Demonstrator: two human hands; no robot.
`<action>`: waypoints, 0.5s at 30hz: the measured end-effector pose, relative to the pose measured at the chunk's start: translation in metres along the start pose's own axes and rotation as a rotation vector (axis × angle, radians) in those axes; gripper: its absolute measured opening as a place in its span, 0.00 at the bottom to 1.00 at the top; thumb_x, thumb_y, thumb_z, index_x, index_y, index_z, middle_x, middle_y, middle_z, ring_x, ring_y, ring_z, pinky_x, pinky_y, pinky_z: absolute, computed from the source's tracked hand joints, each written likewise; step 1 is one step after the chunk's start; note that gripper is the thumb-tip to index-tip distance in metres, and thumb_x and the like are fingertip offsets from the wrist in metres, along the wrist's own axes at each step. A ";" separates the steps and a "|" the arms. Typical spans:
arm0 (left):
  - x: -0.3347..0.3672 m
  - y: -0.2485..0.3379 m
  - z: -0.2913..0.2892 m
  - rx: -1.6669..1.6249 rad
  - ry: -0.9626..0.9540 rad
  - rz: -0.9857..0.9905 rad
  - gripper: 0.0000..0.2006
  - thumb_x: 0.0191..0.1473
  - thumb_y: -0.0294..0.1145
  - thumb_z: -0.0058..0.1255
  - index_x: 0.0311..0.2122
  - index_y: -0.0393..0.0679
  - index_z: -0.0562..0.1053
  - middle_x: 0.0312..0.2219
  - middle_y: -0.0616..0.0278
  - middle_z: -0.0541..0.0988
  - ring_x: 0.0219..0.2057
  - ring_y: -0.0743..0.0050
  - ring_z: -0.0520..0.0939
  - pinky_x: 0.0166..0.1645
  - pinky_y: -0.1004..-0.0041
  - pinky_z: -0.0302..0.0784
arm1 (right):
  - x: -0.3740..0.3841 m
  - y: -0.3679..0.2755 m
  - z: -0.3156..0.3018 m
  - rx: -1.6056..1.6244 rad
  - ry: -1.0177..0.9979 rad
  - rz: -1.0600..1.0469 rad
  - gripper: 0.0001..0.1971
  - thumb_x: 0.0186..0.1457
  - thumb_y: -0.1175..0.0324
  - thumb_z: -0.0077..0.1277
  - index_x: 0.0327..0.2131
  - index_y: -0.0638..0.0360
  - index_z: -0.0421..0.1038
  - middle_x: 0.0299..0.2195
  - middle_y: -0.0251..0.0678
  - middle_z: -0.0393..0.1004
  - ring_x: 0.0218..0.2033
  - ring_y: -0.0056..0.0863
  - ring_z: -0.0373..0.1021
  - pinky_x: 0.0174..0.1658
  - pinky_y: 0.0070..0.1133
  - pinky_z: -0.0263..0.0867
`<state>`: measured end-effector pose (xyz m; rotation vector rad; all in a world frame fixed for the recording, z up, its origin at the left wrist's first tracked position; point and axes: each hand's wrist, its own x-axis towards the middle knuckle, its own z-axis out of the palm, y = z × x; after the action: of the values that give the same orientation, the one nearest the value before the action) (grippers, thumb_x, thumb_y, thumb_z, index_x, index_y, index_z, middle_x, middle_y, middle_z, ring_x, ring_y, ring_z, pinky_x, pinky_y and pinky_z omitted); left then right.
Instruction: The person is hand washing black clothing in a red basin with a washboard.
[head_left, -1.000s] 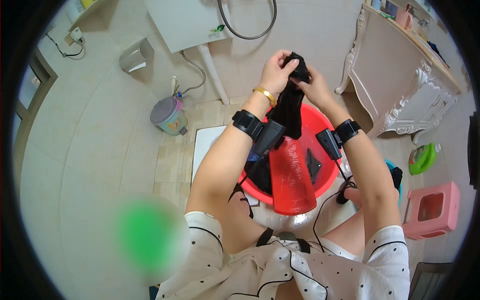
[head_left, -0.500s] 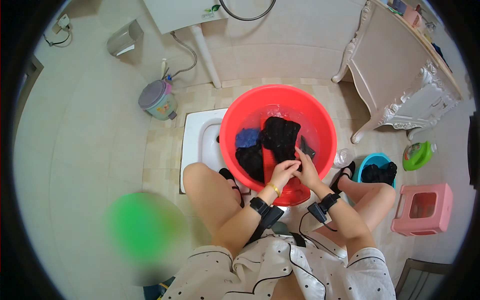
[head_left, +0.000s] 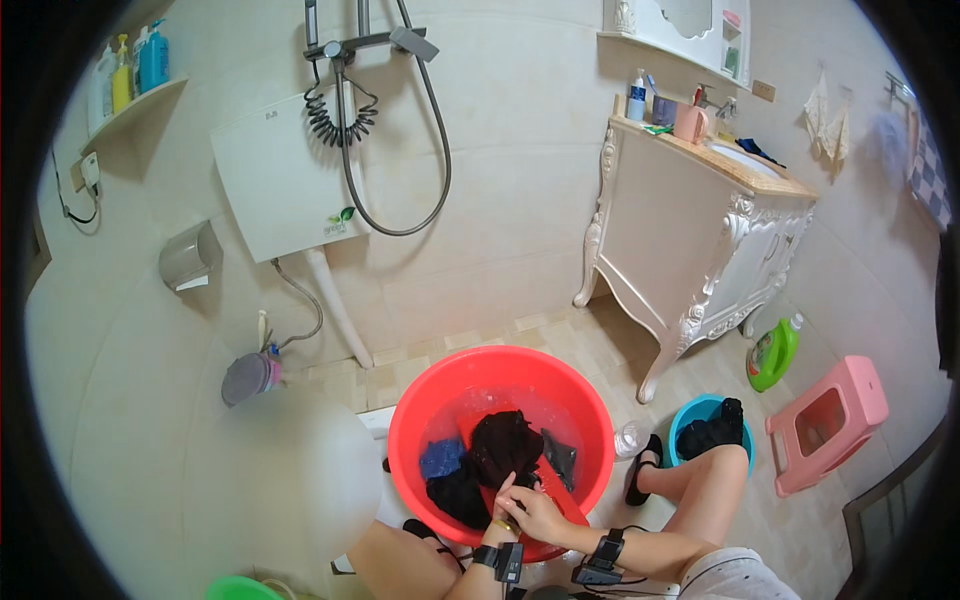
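Observation:
A large red basin (head_left: pixel 404 425) holds soapy water, with a red washboard (head_left: pixel 560 489) sloping out over its near rim. A wet, bunched black garment (head_left: pixel 503 447) lies on the board. My left hand (head_left: pixel 504 499) and my right hand (head_left: pixel 536 513) meet at the garment's near edge, over the board. The right hand's fingers curl against the left hand; anything between them is hidden. The left hand's fingers are partly covered. Beside the board in the water are a blue cloth (head_left: pixel 441 458), another black cloth (head_left: pixel 457 496) and a dark grey piece (head_left: pixel 560 460).
Right of the basin stand a clear plastic container (head_left: pixel 630 438), a turquoise tub (head_left: pixel 684 412) with black cloth, a green detergent bottle (head_left: pixel 774 355) and a pink stool (head_left: pixel 826 425). A white vanity cabinet (head_left: pixel 665 245) stands behind. A lidded bin (head_left: pixel 248 379) is at the left.
The view has tilted up, so the basin sits lower and the shower and vanity top show. The black garment is bunched differently, and my right hand now lies over the left.

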<state>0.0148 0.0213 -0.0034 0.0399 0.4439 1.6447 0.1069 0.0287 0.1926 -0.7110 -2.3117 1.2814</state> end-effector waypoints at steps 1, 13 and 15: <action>-0.003 0.000 0.004 -0.007 0.022 -0.011 0.22 0.62 0.47 0.28 0.50 0.45 0.67 0.46 0.57 0.74 0.49 0.59 0.73 0.57 0.55 0.63 | 0.007 -0.002 -0.005 -0.090 -0.039 -0.061 0.15 0.59 0.57 0.43 0.27 0.59 0.69 0.28 0.42 0.73 0.33 0.42 0.71 0.36 0.34 0.64; -0.020 0.027 0.064 -0.306 0.141 0.097 0.20 0.62 0.46 0.31 0.49 0.43 0.67 0.44 0.58 0.74 0.46 0.61 0.74 0.56 0.57 0.63 | 0.027 0.083 -0.013 -0.083 0.152 0.070 0.30 0.51 0.44 0.52 0.47 0.59 0.66 0.39 0.54 0.67 0.44 0.47 0.66 0.50 0.32 0.62; -0.026 0.012 0.057 -0.097 0.050 0.083 0.23 0.60 0.53 0.35 0.48 0.45 0.67 0.46 0.58 0.72 0.50 0.63 0.71 0.56 0.61 0.64 | 0.009 0.096 -0.008 -0.160 0.061 -0.102 0.30 0.46 0.49 0.59 0.47 0.59 0.66 0.41 0.52 0.65 0.44 0.44 0.64 0.51 0.31 0.60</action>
<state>0.0231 0.0106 0.0584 -0.0560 0.4052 1.7499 0.1267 0.0828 0.1149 -0.6640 -2.3866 1.0250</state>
